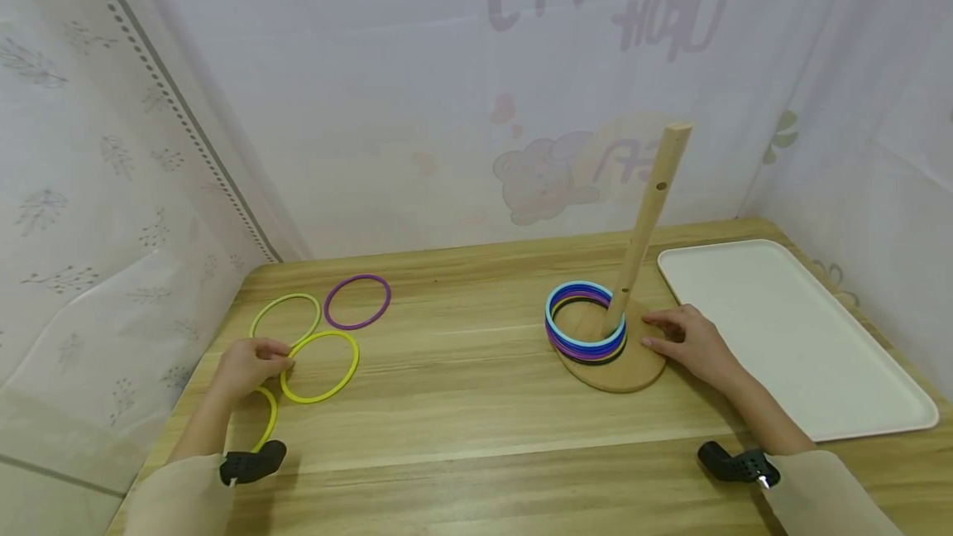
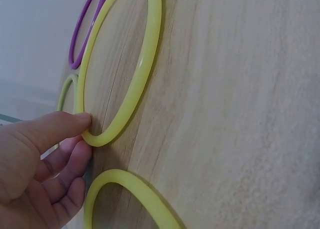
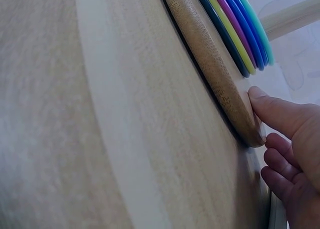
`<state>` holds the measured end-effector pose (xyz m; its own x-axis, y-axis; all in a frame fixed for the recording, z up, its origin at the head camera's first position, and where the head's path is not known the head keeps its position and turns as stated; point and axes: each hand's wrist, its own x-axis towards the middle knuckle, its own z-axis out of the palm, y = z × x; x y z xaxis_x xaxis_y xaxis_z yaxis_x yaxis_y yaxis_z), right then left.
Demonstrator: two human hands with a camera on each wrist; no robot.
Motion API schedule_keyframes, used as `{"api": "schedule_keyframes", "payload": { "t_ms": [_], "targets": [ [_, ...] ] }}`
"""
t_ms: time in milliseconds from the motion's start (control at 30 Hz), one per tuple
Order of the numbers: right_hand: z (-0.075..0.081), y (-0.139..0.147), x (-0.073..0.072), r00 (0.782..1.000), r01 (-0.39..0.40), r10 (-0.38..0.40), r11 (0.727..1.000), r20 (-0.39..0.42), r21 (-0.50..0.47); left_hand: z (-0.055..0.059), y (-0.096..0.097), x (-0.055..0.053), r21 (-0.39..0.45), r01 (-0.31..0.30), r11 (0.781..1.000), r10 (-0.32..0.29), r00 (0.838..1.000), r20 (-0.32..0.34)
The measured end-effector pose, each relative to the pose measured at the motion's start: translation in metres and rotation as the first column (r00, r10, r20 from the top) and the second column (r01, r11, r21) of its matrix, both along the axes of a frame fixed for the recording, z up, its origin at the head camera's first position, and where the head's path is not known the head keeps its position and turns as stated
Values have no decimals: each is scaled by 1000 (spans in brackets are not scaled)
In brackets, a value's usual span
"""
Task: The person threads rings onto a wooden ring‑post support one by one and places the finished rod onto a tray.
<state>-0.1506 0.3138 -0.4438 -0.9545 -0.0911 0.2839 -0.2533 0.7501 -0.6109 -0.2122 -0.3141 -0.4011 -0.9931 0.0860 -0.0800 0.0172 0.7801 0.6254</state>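
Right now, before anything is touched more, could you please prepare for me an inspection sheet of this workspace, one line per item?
Surface: wood-grained table.
Job's things: purple ring, lime ring, far yellow ring and near yellow ring at left; ring stack around the post, on the base.
Clutter: tray right of the base.
Grips: left grip pinches the far yellow ring; right grip pinches the base's edge.
Cables: nothing seen.
Surroundings: printed sheets behind and at both sides.

I'm seeing a wood-grain table [image 1: 462, 420], behind it a pale sheet [image 1: 357, 106] with a washed-out cartoon bear [image 1: 539, 180], leaf-print sheet [image 1: 97, 180] to its left, whitish drape [image 1: 878, 147] to its right.
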Motion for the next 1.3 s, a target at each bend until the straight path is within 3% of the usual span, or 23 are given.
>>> {"api": "schedule_keyframes", "payload": {
  "t_ms": [267, 500, 667, 767, 1067, 1300],
  "targets": [
    [0, 0, -1, 1000, 3, -3, 1000, 15, 2, 1, 2, 1, -30, -9, 1000, 9, 1000, -9],
    [-1, 0, -2, 1000, 6, -6, 1000, -2, 11, 10, 5, 3, -44, -7, 999, 6, 1000, -10],
    [-1, 0, -2, 1000, 6, -6, 1000, -12, 13, 17, 11, 4, -68, 26, 997, -31, 997, -71],
    [-1, 0, -2, 1000, 6, -6, 1000, -16, 14, 25, 18, 4, -70, 51, 996, -58, 993, -104],
    [0, -1, 1, 1000, 5, -5, 1000, -9, 13, 57, 43, 0, 54, 101, 993, -92, 985, -148],
    [2, -1, 2, 1000, 3, -3, 1000, -11, 7, 87, 77, -4, 175, 147, 973, -112, 974, -195]
  ]
}}
